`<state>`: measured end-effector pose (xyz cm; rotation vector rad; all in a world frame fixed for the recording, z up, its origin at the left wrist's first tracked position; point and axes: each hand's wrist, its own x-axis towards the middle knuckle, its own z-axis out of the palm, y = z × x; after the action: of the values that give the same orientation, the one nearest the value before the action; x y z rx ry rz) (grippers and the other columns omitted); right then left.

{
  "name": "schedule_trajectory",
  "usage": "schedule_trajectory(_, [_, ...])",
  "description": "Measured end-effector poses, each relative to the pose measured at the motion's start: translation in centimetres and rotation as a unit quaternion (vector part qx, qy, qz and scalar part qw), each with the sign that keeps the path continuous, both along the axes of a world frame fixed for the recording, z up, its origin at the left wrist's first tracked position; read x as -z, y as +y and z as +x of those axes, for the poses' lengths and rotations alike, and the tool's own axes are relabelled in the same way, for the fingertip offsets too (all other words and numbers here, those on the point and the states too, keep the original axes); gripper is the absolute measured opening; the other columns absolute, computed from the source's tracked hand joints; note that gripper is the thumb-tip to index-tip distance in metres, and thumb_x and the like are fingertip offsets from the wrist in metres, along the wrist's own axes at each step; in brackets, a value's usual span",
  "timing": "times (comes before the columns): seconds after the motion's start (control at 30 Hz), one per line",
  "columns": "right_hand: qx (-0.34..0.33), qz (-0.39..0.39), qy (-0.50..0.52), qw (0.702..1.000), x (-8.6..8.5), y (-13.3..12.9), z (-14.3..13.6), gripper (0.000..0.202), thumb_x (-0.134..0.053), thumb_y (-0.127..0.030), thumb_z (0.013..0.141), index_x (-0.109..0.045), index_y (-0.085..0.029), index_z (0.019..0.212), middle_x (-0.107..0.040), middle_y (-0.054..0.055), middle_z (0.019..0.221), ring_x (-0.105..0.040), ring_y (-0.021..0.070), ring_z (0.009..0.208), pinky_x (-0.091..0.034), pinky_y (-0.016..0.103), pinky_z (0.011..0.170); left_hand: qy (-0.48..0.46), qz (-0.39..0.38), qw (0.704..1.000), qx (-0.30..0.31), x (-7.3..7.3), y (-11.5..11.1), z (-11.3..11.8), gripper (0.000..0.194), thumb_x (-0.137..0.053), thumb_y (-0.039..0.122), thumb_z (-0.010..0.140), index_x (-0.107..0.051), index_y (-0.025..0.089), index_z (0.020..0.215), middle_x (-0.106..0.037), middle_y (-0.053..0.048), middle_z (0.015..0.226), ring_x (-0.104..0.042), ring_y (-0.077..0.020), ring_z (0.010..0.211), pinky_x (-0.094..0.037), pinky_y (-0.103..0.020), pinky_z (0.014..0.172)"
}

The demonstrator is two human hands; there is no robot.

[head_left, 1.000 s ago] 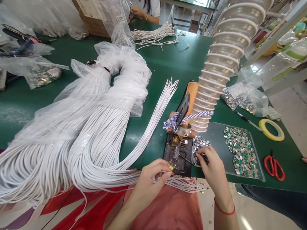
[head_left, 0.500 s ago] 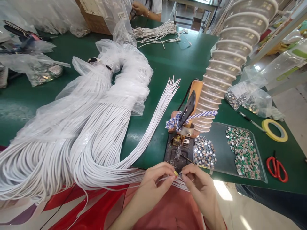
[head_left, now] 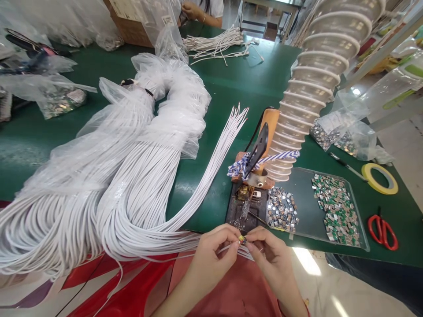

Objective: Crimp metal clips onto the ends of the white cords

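Observation:
My left hand point(head_left: 216, 251) is pinched at the near table edge, with a tiny yellow piece point(head_left: 241, 238) at its fingertips. My right hand point(head_left: 269, 253) pinches at the same spot from the right, its fingertips meeting the left ones; what it holds is too small to name. White cables point(head_left: 185, 242) run behind and beneath my hands. Just beyond them stands a soldering fixture point(head_left: 246, 193) with a dark base. To its right lie loose silver connectors point(head_left: 282, 210) and green-and-silver boards point(head_left: 337, 207) on a tray point(head_left: 306, 229).
A ribbed hose point(head_left: 317, 75) rises at the right behind the fixture. Large bundles of white cable point(head_left: 139, 185) cover the left. Red scissors point(head_left: 382, 232), yellow tape point(head_left: 380, 178) and a pen point(head_left: 346, 166) lie at the right. A person's hand point(head_left: 193, 11) shows across the table.
My right hand has moved slightly left, so its fingertips now meet those of my left hand at the yellow piece. The small gap between them has closed.

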<state>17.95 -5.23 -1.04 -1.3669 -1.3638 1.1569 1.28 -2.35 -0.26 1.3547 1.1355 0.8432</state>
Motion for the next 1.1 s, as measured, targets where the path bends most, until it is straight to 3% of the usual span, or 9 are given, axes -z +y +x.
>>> schedule_trajectory(0.3, [-0.027, -0.002, -0.004, 1.000, 0.0, -0.1, 0.1, 0.011, -0.059, -0.027, 0.096, -0.067, -0.022, 0.091, -0.067, 0.005, 0.085, -0.061, 0.0176, 0.074, -0.049, 0.027, 0.061, 0.021, 0.012, 1.000, -0.004, -0.2, 0.2, 0.2, 0.020, -0.051, 0.008, 0.078, -0.055, 0.017, 0.061, -0.067, -0.005, 0.075, -0.061, -0.0146, 0.065, -0.045, -0.022, 0.059])
schedule_trajectory(0.5, [0.010, 0.050, 0.062, 0.997, 0.0, -0.1, 0.7, 0.025, -0.050, -0.046, 0.100, -0.054, -0.028, 0.117, -0.059, 0.004, 0.097, -0.052, 0.0166, 0.076, -0.048, 0.028, 0.068, 0.048, 0.052, 0.997, 0.006, -0.3, 0.1, 0.0, 0.021, -0.050, 0.007, 0.081, -0.056, 0.017, 0.064, -0.067, -0.004, 0.077, -0.061, -0.0128, 0.064, -0.041, -0.019, 0.053])
schedule_trajectory(0.57, [0.032, 0.064, 0.075, 0.995, -0.1, 0.2, 1.0, 0.016, -0.046, -0.039, 0.103, -0.056, -0.027, 0.106, -0.058, 0.004, 0.097, -0.054, 0.0160, 0.080, -0.048, 0.026, 0.070, 0.052, 0.064, 0.997, 0.007, -0.2, 0.3, 0.0, 0.021, -0.049, 0.006, 0.082, -0.056, 0.017, 0.064, -0.067, -0.004, 0.078, -0.061, -0.0123, 0.064, -0.041, -0.018, 0.053])
schedule_trajectory(0.7, [0.020, 0.058, 0.048, 0.997, 0.0, 0.8, 0.9, 0.011, -0.056, -0.026, 0.099, -0.059, -0.025, 0.089, -0.059, 0.002, 0.089, -0.057, 0.0148, 0.082, -0.048, 0.022, 0.070, 0.046, 0.089, 0.995, -0.006, 0.2, 0.8, -0.1, 0.020, -0.049, 0.005, 0.081, -0.055, 0.017, 0.067, -0.066, -0.003, 0.079, -0.059, -0.0111, 0.063, -0.040, -0.017, 0.052])
schedule_trajectory(0.87, [0.033, 0.025, 0.037, 0.998, 0.4, 1.0, -0.1, 0.011, -0.063, -0.017, 0.093, -0.063, -0.024, 0.085, -0.062, 0.002, 0.093, -0.061, 0.0143, 0.084, -0.050, 0.020, 0.071, 0.050, 0.121, 0.991, -0.015, 0.3, 1.4, 0.0, 0.020, -0.049, 0.005, 0.081, -0.054, 0.018, 0.067, -0.065, -0.003, 0.079, -0.051, -0.0090, 0.056, -0.036, -0.018, 0.048])
schedule_trajectory(1.1, [0.040, 0.018, 0.071, 0.997, 0.2, 1.2, -0.6, 0.013, -0.064, -0.014, 0.092, -0.066, -0.025, 0.085, -0.069, 0.002, 0.099, -0.067, 0.0140, 0.091, -0.054, 0.020, 0.078, 0.047, 0.148, 0.987, -0.033, 0.0, 2.0, 0.3, 0.021, -0.049, 0.004, 0.082, -0.054, 0.018, 0.068, -0.065, -0.003, 0.079, -0.060, -0.0121, 0.066, -0.040, -0.019, 0.053])
